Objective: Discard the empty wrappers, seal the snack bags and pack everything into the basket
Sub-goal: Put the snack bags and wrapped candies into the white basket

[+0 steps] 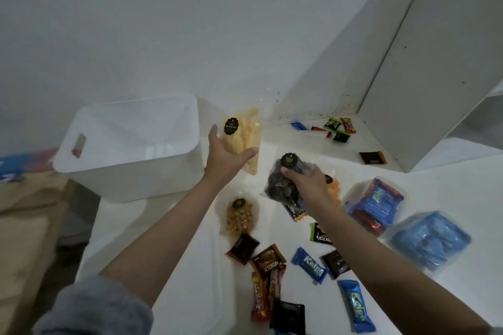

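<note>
My left hand [227, 156] pinches the pale yellow snack bag [245, 139] just beside the white basket [128, 179], probably to drop it in, while my right hand [304, 179] grips the dark snack bag [280, 187] lifted off the surface [177, 226] for packing next.

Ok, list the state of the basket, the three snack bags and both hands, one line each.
basket: upright, nothing visible inside.
yellow snack bag: held up beside the basket by the left hand.
dark snack bag: gripped from above by the right hand.
nut bag: lying on the table, untouched.
</note>
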The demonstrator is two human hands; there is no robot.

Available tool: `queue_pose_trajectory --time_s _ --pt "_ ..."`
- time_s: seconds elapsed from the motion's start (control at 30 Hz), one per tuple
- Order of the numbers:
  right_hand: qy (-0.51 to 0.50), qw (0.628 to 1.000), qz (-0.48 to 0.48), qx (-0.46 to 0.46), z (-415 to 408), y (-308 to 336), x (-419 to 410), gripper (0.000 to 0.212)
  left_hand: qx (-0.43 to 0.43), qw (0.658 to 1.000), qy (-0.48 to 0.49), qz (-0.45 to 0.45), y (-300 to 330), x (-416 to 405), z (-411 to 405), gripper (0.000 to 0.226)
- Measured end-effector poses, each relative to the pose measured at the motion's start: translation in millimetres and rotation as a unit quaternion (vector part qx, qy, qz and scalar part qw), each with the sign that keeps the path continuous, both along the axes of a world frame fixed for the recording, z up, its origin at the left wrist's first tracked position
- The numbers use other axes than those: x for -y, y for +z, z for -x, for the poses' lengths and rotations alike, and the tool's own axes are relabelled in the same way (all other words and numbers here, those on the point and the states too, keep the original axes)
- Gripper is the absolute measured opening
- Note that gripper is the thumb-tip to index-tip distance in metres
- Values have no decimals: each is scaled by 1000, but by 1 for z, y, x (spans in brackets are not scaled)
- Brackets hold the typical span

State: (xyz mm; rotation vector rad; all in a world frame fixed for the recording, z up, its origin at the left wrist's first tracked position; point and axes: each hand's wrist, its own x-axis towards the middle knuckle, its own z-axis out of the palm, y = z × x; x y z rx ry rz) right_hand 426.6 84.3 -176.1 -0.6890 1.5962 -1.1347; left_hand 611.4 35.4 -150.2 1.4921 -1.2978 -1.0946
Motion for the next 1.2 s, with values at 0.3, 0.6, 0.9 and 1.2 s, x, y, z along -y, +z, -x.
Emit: queue_pose_trajectory --time_s 0.3,0.6,0.9,1.2 --pt "-25 995 100 11 -106 98 32 22 13 1000 1 21 71 11 -117 130" --pt "-3 993 116 -14 -183 137 73 5 2 998 61 11 71 48 -186 135" --pt "-70 992 94 -44 -189 124 122 25 167 983 -45 -54 10 111 -202 110" --pt "-111 993 39 7 -152 88 152 18 273 935 -190 -124 -51 165 -196 99"
